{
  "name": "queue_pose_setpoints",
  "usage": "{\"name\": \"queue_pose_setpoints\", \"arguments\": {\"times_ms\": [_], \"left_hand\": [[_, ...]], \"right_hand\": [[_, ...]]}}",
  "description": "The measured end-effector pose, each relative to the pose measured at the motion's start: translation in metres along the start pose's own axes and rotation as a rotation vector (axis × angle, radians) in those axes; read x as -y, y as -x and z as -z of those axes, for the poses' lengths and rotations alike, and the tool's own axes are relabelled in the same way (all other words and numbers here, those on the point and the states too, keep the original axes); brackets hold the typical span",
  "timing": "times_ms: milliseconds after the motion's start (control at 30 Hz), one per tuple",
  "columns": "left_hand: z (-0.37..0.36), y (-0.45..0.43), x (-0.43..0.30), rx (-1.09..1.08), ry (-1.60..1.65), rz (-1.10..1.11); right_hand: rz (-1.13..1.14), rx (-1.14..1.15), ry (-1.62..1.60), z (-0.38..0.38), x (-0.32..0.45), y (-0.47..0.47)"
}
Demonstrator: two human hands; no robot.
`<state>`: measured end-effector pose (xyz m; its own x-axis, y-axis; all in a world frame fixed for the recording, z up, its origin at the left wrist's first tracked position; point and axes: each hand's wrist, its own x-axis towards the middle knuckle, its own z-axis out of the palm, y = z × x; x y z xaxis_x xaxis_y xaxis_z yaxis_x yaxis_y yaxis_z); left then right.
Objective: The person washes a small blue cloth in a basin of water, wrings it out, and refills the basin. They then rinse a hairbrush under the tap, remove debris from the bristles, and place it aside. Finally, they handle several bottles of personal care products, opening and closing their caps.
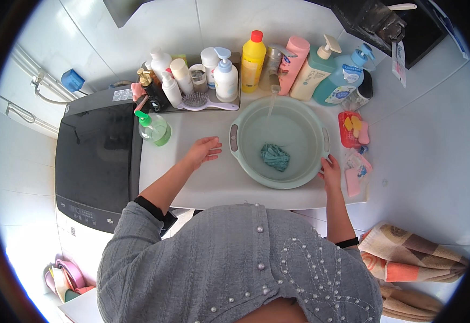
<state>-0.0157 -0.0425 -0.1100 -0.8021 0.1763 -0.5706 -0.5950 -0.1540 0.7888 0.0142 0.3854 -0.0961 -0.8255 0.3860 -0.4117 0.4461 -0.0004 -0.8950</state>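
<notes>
A pale green plastic basin (pixel 246 167) stands on the white washstand, with water in it. Low in the water lies a crumpled teal cloth (pixel 275 157). From the faucet (pixel 274 80) behind it, a stream runs down into the basin. My right hand (pixel 330 171) is at the basin's right side, its fingers touching the rim just below the handle. To the left of the basin, my left hand (pixel 204 152) hovers over the counter with fingers apart, holding nothing and not touching the rim.
Several pump bottles and a hairbrush (pixel 202 102) fill a tray at the back left. A soap dispenser (pixel 155 130) stands near the washing machine (pixel 93 155). Tall bottles flank the faucet, including a yellow bottle (pixel 253 62). A red soap dish (pixel 350 130) sits at right; towels (pixel 412 254) hang lower right.
</notes>
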Motion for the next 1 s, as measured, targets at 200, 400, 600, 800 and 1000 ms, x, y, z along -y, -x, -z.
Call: {"name": "queue_pose_setpoints", "arguments": {"times_ms": [200,400,600,800,1000], "left_hand": [[-0.005,-0.002,-0.018,-0.031,-0.068,-0.108],[-0.010,0.004,-0.048,-0.435,-0.553,-0.517],[-0.002,-0.003,-0.089,-0.712,-1.443,-1.169],[0.005,-0.024,-0.094,-0.620,-1.725,-1.076],[0.019,-0.029,-0.099,-0.523,-1.695,-1.063]], "right_hand": [[0.012,-0.027,-0.024,0.001,-0.004,0.005],[0.039,-0.066,-0.071,0.004,-0.009,0.011],[0.057,-0.092,-0.068,0.008,-0.013,0.014],[0.077,-0.106,-0.130,0.010,-0.008,0.018],[0.066,-0.123,-0.134,0.016,-0.008,0.025]]}}
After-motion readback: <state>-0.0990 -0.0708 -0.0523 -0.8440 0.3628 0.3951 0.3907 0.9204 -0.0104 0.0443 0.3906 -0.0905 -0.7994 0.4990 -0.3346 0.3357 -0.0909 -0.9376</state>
